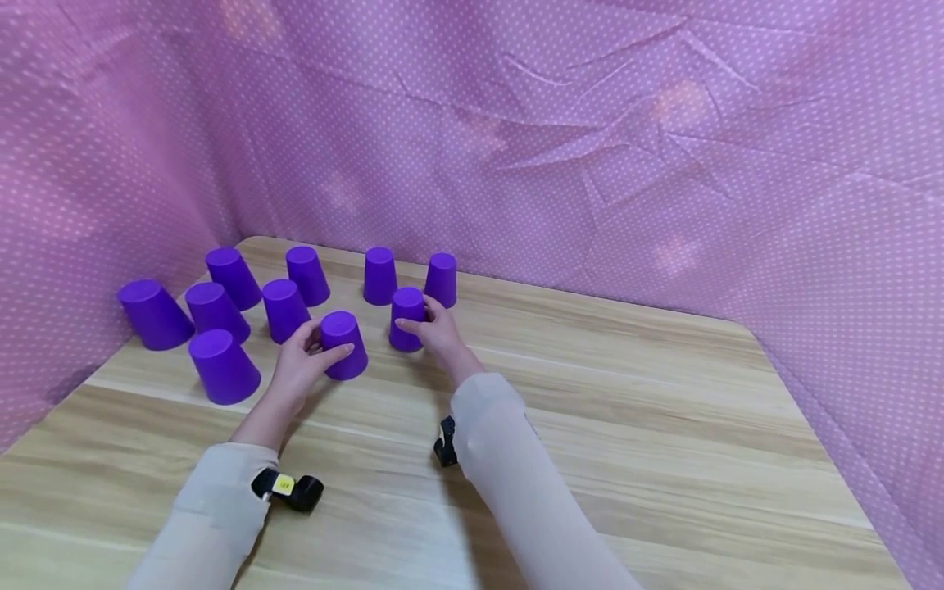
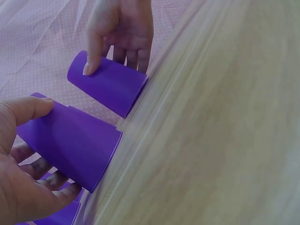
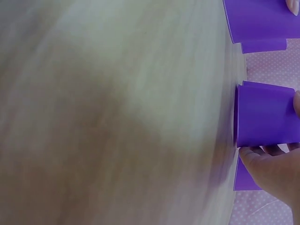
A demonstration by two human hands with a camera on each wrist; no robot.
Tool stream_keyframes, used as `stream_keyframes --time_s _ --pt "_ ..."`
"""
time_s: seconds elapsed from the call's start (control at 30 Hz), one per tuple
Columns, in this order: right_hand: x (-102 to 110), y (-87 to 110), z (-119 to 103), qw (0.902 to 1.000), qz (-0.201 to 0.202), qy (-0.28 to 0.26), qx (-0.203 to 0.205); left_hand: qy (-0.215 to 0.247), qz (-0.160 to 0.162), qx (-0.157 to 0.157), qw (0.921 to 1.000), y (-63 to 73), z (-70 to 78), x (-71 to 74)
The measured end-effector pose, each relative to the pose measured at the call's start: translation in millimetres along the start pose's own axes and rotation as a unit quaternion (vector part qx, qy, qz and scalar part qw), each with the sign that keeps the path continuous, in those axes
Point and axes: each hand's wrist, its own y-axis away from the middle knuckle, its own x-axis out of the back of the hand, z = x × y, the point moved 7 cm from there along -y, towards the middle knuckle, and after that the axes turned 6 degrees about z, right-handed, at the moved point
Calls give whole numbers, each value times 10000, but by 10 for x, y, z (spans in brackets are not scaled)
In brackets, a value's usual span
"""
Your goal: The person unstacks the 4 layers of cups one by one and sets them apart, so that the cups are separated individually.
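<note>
My left hand (image 1: 298,365) grips an upside-down purple cup (image 1: 344,348) near the front of the group, thumb on the near side. In the left wrist view, the thumb of that hand (image 2: 23,173) lies on one side of the cup (image 2: 70,145) and the fingers curl round the other. Farther right, my right hand (image 1: 441,334) holds another upside-down purple cup (image 1: 406,315). In the right wrist view, its fingers (image 3: 255,157) curl along the side of this cup (image 3: 267,115), whose rim is at or close to the tabletop.
Two purple cups, one at the back (image 1: 379,277) and one at its right (image 1: 442,280), stand behind my right hand. Several more upside-down cups (image 1: 224,367) stand to the left on the wooden table (image 1: 627,426). Pink dotted cloth (image 1: 553,164) hangs round the table.
</note>
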Motion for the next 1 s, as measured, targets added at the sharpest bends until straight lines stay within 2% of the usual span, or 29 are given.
stream_keyframes --time_s 0.27,0.5,0.57,0.77,0.9,0.97,1.0 --pt "-17 -8 28 9997 62 -228 -118 81 86 -88 9999 -17 -37 -5" --pt "-28 -30 57 9998 93 -145 -43 -57 246 -191 9995 -135 -250 18" --pt "-27 -26 60 9999 104 -83 -10 -56 191 -244 9995 -151 -274 13" --pt "-28 -10 67 9999 107 -16 24 85 92 -245 9996 -100 -213 7" --pt "-34 -9 70 9999 90 -87 24 -67 104 -180 9998 -71 -173 9" --pt "-37 -10 71 9999 88 -87 23 0 130 -192 9997 -80 -204 17" --pt "-38 -11 71 9999 86 -71 25 -16 121 -177 9998 -60 -167 16"
